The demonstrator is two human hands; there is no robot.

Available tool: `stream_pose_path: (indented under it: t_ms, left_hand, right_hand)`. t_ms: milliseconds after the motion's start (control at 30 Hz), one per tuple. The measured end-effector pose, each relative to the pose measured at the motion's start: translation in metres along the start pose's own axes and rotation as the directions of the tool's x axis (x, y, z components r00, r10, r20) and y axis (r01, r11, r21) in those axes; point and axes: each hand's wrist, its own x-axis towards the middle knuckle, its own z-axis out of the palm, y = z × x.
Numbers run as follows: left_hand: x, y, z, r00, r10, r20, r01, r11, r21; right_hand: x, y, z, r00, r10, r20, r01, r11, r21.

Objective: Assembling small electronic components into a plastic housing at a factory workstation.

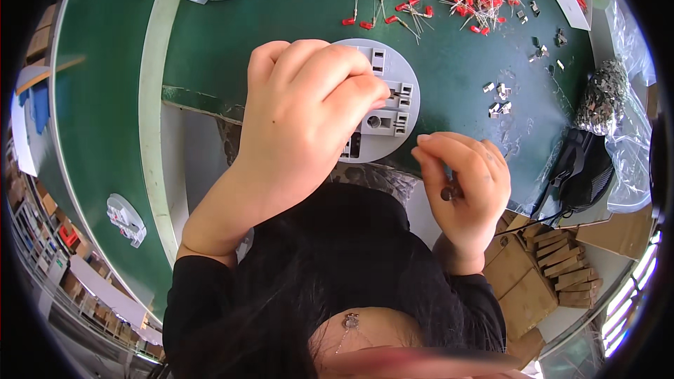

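Item: one round, light-grey plastic disc [391,107] with raised moulded blocks, lying flat at the near edge of a green tabletop [456,109]. Being round, no long axis; its blocks run roughly left to right.

Left hand [302,102]: nearer of the two, covering the disc's left part; thumb and forefinger drawn close at a block. Whether they pinch anything, I cannot tell.

Right hand [469,179]: off the disc's near right rim, apart from it, so the disc lies to its left and far; fingers curled around a small dark rounded piece [448,193].

Right of disc: a stretch of green surface, then small silver metal clips [500,103].

Far: loose red components with wire leads [404,8]; beyond them, a heap of the same.
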Motion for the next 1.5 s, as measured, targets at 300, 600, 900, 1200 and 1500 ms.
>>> stream_pose_path:
  t_ms: [300, 600, 900, 1200, 1500]
  left_hand:
    - [-0.001, -0.003, -0.004, 0.997, 0.049, 0.057, -0.053, 0.996, 0.068]
    - [-0.006, 0.0, 0.005, 0.983, -0.165, 0.079, 0.18, 0.953, -0.245]
    - [-0.009, 0.001, 0.013, 0.994, -0.108, 0.02, 0.109, 0.965, -0.239]
    - [-0.005, 0.004, 0.015, 0.994, -0.103, -0.025, 0.098, 0.981, -0.167]
    - [-0.007, 0.001, 0.018, 0.992, -0.114, -0.051, 0.102, 0.973, -0.207]
  right_hand:
    - [0.004, 0.008, 0.0, 0.998, 0.029, -0.053, -0.03, 0.999, -0.011]
    - [0.013, 0.014, -0.006, 0.998, 0.056, -0.022, -0.055, 0.998, 0.029]
    - [0.021, 0.029, -0.01, 0.983, -0.176, 0.059, 0.181, 0.978, -0.107]
    - [0.027, 0.032, -0.007, 0.969, -0.229, 0.095, 0.241, 0.959, -0.149]
    - [0.037, 0.03, -0.01, 0.941, -0.299, 0.158, 0.331, 0.907, -0.259]
